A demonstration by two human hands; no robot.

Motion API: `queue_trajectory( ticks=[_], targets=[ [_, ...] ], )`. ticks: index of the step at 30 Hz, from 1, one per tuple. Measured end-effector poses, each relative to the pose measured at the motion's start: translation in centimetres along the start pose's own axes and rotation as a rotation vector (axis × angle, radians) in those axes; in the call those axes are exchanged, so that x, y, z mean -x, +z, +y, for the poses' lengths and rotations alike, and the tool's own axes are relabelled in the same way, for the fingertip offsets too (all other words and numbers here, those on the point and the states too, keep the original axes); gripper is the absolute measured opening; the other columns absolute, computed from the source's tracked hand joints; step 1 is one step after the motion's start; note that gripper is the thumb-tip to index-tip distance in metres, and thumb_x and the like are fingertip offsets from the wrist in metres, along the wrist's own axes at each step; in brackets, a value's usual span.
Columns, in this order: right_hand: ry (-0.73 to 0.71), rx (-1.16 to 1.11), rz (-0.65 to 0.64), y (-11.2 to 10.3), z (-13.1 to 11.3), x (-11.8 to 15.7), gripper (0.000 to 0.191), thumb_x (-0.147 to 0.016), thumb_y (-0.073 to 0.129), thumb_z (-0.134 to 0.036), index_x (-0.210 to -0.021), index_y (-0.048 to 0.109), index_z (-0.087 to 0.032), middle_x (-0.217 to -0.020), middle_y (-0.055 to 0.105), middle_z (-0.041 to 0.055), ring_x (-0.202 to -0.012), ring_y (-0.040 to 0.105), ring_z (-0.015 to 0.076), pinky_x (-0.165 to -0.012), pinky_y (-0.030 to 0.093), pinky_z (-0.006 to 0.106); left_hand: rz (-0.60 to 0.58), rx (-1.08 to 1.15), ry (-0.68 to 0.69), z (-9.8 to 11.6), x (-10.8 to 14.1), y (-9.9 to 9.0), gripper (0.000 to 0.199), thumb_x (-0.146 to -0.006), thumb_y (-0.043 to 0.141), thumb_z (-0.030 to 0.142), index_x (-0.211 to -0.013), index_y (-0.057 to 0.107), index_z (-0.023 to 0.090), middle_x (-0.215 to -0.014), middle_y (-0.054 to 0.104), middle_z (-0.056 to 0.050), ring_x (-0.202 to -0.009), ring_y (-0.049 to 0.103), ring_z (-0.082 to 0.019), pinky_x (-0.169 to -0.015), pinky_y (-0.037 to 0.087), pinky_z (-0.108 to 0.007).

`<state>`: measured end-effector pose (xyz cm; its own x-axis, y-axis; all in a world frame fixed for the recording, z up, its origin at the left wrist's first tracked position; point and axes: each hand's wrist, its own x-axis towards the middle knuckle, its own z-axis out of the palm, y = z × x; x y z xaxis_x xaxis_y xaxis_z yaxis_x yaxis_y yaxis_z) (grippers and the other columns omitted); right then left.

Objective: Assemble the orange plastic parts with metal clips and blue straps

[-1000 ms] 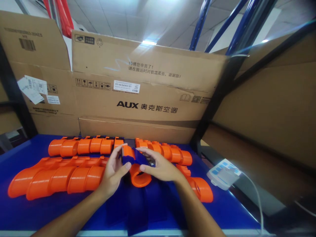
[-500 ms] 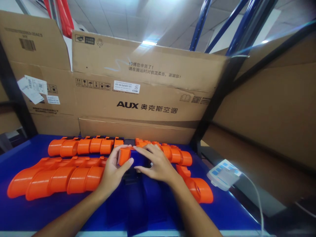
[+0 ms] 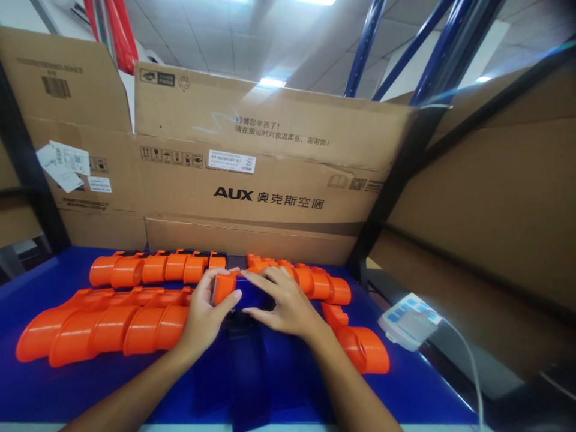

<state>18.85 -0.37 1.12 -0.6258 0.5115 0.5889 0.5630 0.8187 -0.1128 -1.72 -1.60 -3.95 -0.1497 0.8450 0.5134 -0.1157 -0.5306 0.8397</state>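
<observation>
Near the middle of the table, my left hand (image 3: 207,306) is closed on the orange end of a plastic piece with a fine toothed edge (image 3: 224,288); its thumb presses on the front. Over the dark blue part (image 3: 247,293) of the same piece, my right hand (image 3: 285,303) curls, thumb below and fingers on top. My palms and fingers hide much of the piece. Just beneath and in front of my hands lie dark blue plastic parts (image 3: 252,372), hard to tell from the blue table surface.
Rows of curved orange plastic parts (image 3: 90,327) lie left, with more at the back (image 3: 173,268) and right (image 3: 364,348). A white power strip (image 3: 409,321) with a cable sits at the right edge. A cardboard sheet (image 3: 252,222) stands behind, beside a black post (image 3: 382,204).
The piece has turned slightly or shifted a little left in my hands, and my right hand has closed in around its blue part. The view has moved very slightly.
</observation>
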Motion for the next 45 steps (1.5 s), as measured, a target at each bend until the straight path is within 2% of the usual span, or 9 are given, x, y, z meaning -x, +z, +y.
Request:
queue_trajectory(
  ticks=[8, 13, 17, 20, 22, 29, 34, 40, 45],
  targets=[
    [0.028, -0.051, -0.003, -0.1, -0.7, -0.1, 0.071, -0.087, 0.074, -0.048, -0.151, 0.048, -0.033, -0.114, 0.065, 0.0103, -0.103, 0.062, 0.0292, -0.093, 0.05, 0.05, 0.004, 0.098, -0.081, -0.7, -0.2, -0.2, 0.04, -0.077, 0.082, 0.036, -0.111, 0.063, 0.024, -0.122, 0.071, -0.007, -0.121, 0.065, -0.029, -0.103, 0.051, -0.043],
    [0.131, -0.202, 0.088, 0.0, -1.1, -0.3, 0.067, -0.084, 0.077, -0.046, -0.145, 0.053, -0.03, -0.127, 0.066, 0.0112, -0.114, 0.063, 0.0312, -0.101, 0.048, 0.051, 0.021, 0.192, -0.095, -0.8, 0.0, -0.1, 0.06, -0.082, 0.077, 0.041, -0.136, 0.054, 0.029, -0.134, 0.066, -0.01, -0.124, 0.064, -0.03, -0.103, 0.052, -0.044],
    [0.327, -0.496, 0.213, 0.6, -1.0, -0.5, 0.043, -0.095, 0.062, -0.046, -0.132, 0.056, -0.024, -0.121, 0.07, 0.01, -0.108, 0.068, 0.0275, -0.096, 0.053, 0.043, -0.26, 0.191, 0.003, -0.4, 0.6, -0.4, 0.076, -0.088, 0.068, 0.048, -0.155, 0.036, 0.031, -0.154, 0.049, -0.015, -0.139, 0.05, -0.036, -0.113, 0.042, -0.053],
    [0.477, -0.613, 0.266, 1.3, -0.7, -0.5, 0.035, -0.101, 0.048, -0.05, -0.116, 0.061, -0.021, -0.101, 0.073, 0.0071, -0.092, 0.069, 0.0246, -0.084, 0.055, 0.038, -0.499, -0.141, 0.166, 0.2, 1.2, -0.8, 0.09, -0.081, 0.078, 0.047, -0.158, 0.034, 0.032, -0.164, 0.033, -0.013, -0.151, 0.028, -0.038, -0.122, 0.026, -0.059],
    [0.548, -0.583, 0.291, 1.8, -0.7, -0.5, 0.038, -0.1, 0.047, -0.054, -0.105, 0.065, -0.021, -0.097, 0.073, 0.0069, -0.093, 0.067, 0.0254, -0.086, 0.054, 0.039, -0.548, -0.362, 0.276, 0.4, 1.6, -0.7, 0.105, -0.075, 0.083, 0.045, -0.161, 0.025, 0.032, -0.164, 0.031, -0.014, -0.152, 0.024, -0.039, -0.122, 0.025, -0.062],
    [0.664, -0.692, 0.245, 3.0, -1.5, -0.4, 0.055, -0.1, 0.039, -0.063, -0.104, 0.071, -0.018, -0.114, 0.073, 0.0098, -0.113, 0.062, 0.0286, -0.106, 0.044, 0.045, -0.218, -0.611, 0.668, -0.3, 2.2, 0.0, 0.107, -0.072, 0.084, 0.021, -0.156, 0.02, 0.032, -0.136, 0.035, -0.016, -0.131, 0.044, -0.035, -0.105, 0.048, -0.057],
    [0.648, -0.766, 0.219, 3.1, -1.4, -0.3, 0.061, -0.1, 0.035, -0.067, -0.103, 0.07, -0.017, -0.112, 0.074, 0.0095, -0.112, 0.062, 0.0272, -0.106, 0.045, 0.044, -0.278, -0.677, 0.781, 0.4, 1.4, -0.8, 0.092, -0.067, 0.081, 0.012, -0.144, 0.033, 0.031, -0.126, 0.037, -0.012, -0.116, 0.051, -0.031, -0.092, 0.054, -0.051],
    [0.506, -0.645, 0.108, 2.9, -1.8, 0.0, 0.062, -0.103, 0.027, -0.066, -0.12, 0.067, -0.023, -0.106, 0.075, 0.0097, -0.109, 0.065, 0.0292, -0.099, 0.049, 0.047, -0.43, -0.789, 0.858, 3.8, -2.1, -3.8, 0.083, -0.073, 0.075, 0.012, -0.142, 0.036, 0.036, -0.14, 0.05, -0.013, -0.129, 0.053, -0.035, -0.103, 0.046, -0.058],
    [0.54, -0.635, 0.091, 2.3, -1.5, -0.2, 0.075, -0.104, 0.013, -0.065, -0.102, 0.072, -0.02, -0.092, 0.075, 0.0093, -0.089, 0.069, 0.0251, -0.088, 0.05, 0.042, -0.458, -0.902, 0.798, 6.6, -7.9, -11.0, 0.069, -0.073, 0.076, 0.014, -0.135, 0.053, 0.032, -0.146, 0.054, -0.009, -0.139, 0.048, -0.034, -0.114, 0.04, -0.056]
  ],
)
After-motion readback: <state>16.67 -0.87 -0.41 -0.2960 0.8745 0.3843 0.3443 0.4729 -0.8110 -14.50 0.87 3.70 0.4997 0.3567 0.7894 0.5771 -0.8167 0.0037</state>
